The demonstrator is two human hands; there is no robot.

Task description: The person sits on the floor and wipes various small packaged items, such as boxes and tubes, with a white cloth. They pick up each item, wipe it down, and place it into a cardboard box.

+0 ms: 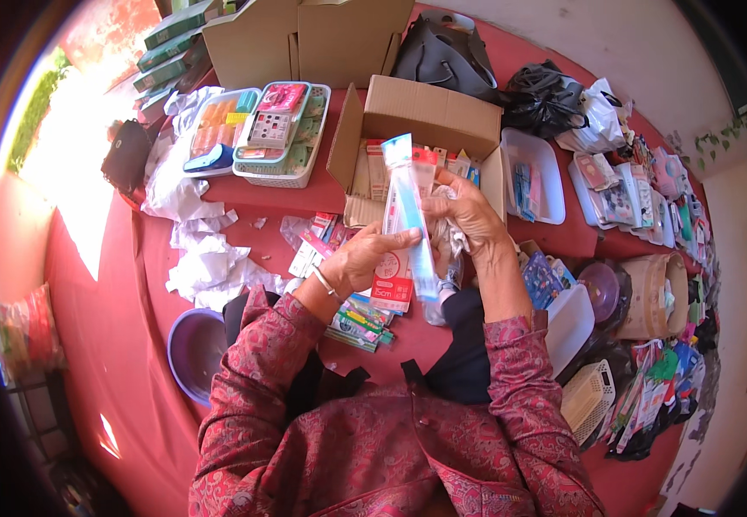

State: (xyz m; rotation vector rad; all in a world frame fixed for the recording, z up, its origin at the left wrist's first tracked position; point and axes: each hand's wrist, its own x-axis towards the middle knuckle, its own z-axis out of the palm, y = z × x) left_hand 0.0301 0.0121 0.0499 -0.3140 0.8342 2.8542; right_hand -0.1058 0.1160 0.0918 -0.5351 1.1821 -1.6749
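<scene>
My left hand point(359, 260) is closed on a long, narrow clear plastic packet point(404, 191) with light blue in it, its thumb laid across the front. The packet stands nearly upright in front of an open cardboard box. Close to its right side, my right hand point(474, 222) has its fingers bent around a crumpled white cloth point(449, 237), which hangs below the palm. Under the left hand lies a red and white flat package point(392, 283). Several thin packaged items point(361, 323) with green and blue on them rest near my lap.
The cardboard box point(429, 103) holds small boxed goods. Baskets of goods point(274, 179) stand at far left, beside crumpled white paper point(218, 267). A purple basin point(194, 355) sits at left. A clear bin point(554, 177), a white tray point(570, 327) and piled packets point(649, 194) lie at right.
</scene>
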